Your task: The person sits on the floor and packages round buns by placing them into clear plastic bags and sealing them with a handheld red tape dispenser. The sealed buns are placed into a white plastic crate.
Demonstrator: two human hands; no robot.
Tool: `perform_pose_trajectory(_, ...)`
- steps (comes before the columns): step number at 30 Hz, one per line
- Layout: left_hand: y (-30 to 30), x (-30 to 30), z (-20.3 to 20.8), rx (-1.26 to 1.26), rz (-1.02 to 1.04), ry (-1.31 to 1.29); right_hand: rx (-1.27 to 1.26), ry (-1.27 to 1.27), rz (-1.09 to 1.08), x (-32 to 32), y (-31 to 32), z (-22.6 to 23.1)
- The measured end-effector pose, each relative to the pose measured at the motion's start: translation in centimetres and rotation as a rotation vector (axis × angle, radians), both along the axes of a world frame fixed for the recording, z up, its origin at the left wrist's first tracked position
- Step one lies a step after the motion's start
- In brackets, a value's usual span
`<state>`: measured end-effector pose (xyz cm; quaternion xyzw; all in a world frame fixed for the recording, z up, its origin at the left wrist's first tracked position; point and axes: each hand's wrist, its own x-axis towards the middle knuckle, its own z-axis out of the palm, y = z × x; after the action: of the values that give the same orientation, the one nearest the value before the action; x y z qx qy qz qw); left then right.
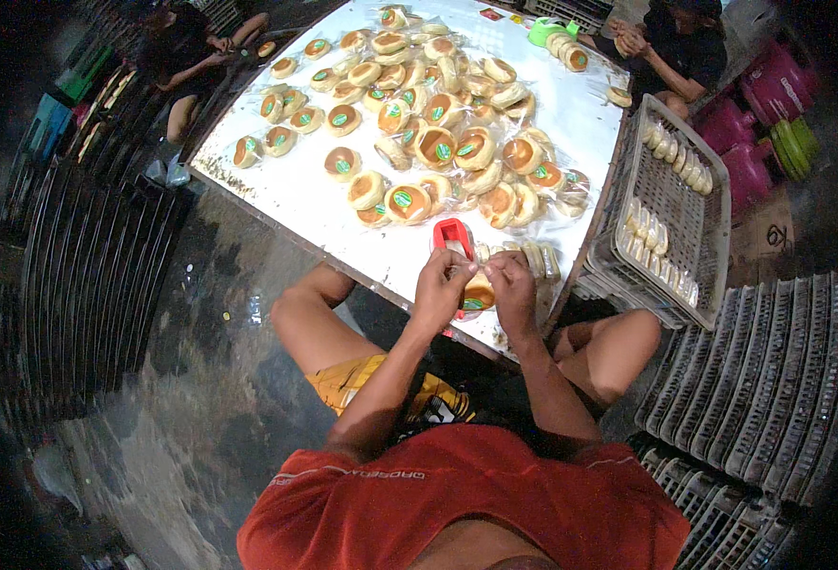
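Close to the table's near edge, a round bun (pixel 479 294) with a browned top and a green label sits in a clear plastic bag. My left hand (pixel 440 288) and my right hand (pixel 514 290) are both closed, fingertips pinching the bag's gathered end above the bun. Partly behind my left hand stands a red holder (pixel 451 231), which looks like a tape dispenser. Just past my right hand, several wrapped buns (pixel 541 258) stand in a row on edge. A large heap of similar bagged buns (pixel 438 144) spreads over the white table (pixel 276 204).
To the right, a grey plastic crate (pixel 714 249) holds rows of wrapped buns. Stacked crates (pixel 752 375) stand below it; more dark stacks (pixel 82 285) rise at the left. Two other people sit beyond the table, one holding a bun beside a green dispenser (pixel 544 31).
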<state>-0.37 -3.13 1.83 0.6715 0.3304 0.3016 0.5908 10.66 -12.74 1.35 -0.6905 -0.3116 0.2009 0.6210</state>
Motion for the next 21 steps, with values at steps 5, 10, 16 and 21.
perform_pose_trajectory(5, -2.4, 0.3, 2.0, -0.343, 0.239, -0.091, 0.069, 0.241, -0.058, -1.3, 0.7, -1.6)
perform_pose_trajectory(10, -1.5, -2.1, 1.3, -0.138, 0.396, -0.159, -0.100, 0.253, -0.136, -0.6, 0.8, -2.5)
perform_pose_trajectory(16, 0.2, -3.5, 0.5, -0.058, 0.450, -0.166, -0.462, 0.037, 0.179, -1.6, -1.9, -7.3)
perform_pose_trajectory(21, -0.8, -3.6, 1.4, -0.023, 0.407, -0.090, -0.607, -0.268, 0.251, -2.5, -5.3, -7.0)
